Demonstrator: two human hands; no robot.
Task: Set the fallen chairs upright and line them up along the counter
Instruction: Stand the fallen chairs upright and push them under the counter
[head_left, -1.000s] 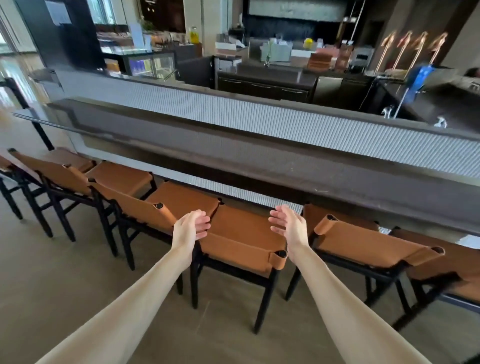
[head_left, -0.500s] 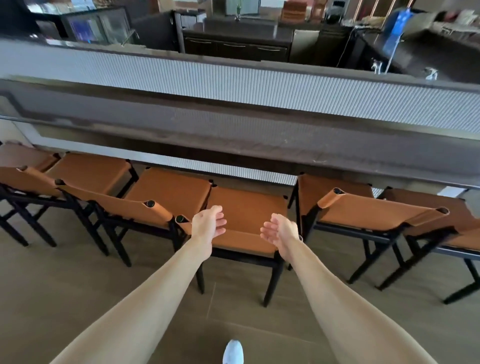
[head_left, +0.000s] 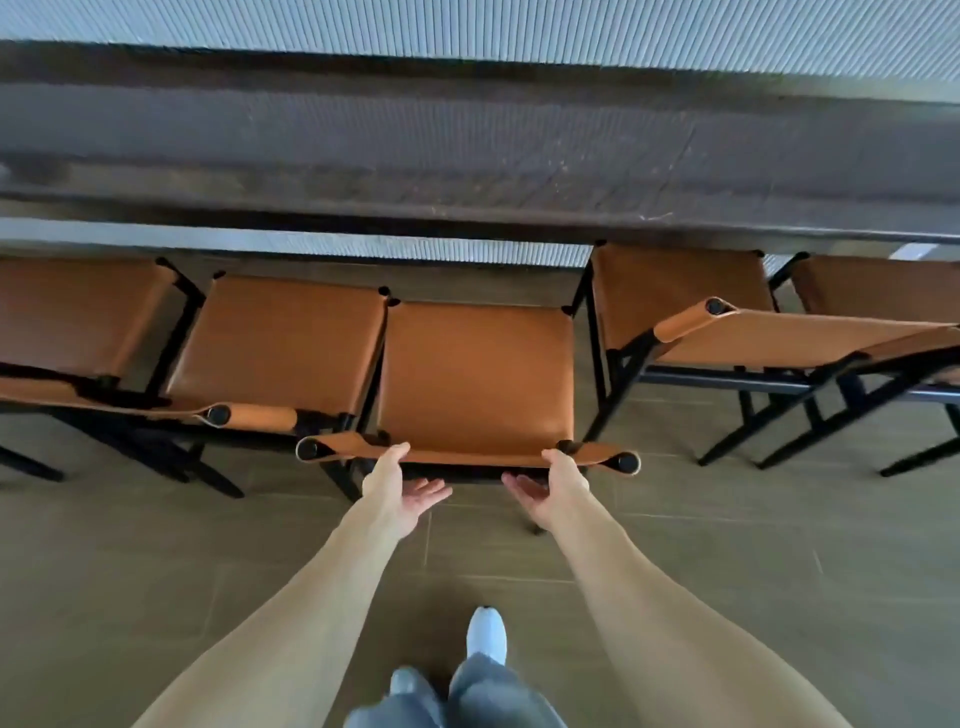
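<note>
Several tan leather chairs with black frames stand upright in a row along the dark counter (head_left: 467, 156). The middle chair (head_left: 475, 374) is right in front of me, its seat pressed against the chair on its left (head_left: 280, 343). My left hand (head_left: 402, 486) and my right hand (head_left: 550, 486) are at its backrest strap (head_left: 467, 458). Each thumb lies on the strap's top edge, and the fingers are spread, relaxed, below and behind it. Neither hand is closed round the strap.
A gap separates the middle chair from the chair on its right (head_left: 675, 291), which stands nearer the counter. More chairs sit at the far left (head_left: 78, 312) and far right (head_left: 878, 286). My white shoe (head_left: 485, 631) is on the tiled floor behind the chair.
My view has tilted down and come closer to the counter. Both hands have dropped from above the seat to the middle chair's backrest strap, thumbs now on its top edge.
</note>
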